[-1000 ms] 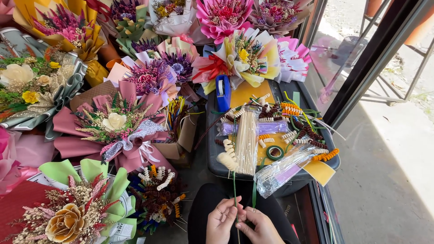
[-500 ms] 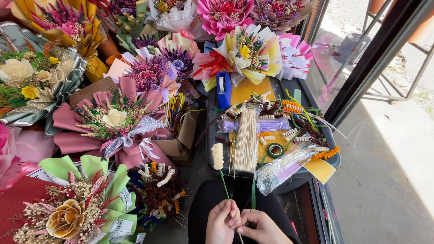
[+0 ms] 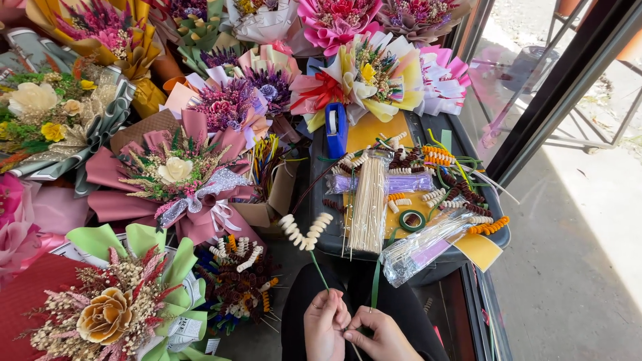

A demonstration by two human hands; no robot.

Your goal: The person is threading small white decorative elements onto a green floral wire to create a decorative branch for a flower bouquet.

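- While both hands sit low in the head view, the left hand closes its fingers around the green stem of a cream V-shaped bead sprig, pinching it just above the lap.
- Right hand lies just beside the left, fingertips touching it, its grip pressed on the lower end of the same stem and on a strip of green floral tape that runs up toward the tray.
- Sprig's two cream arms stand tilted apart, above the hands, in front of the near edge of the dark tray.
- On that tray: a bundle of pale wooden skewers lying lengthwise, a roll of green tape just right of it, a clear bag of thin sticks at the near right corner, and loose orange, brown and cream bead sprigs scattered on yellow paper.
- A blue tape dispenser stands at the tray's far left edge.
- Left of the tray, a pink-wrapped bouquet with a cream rose; nearer, a green-wrapped bouquet with a tan paper rose.
- Between them and the person's dark trousers, a bunch of finished bead sprigs stands near the left hand.
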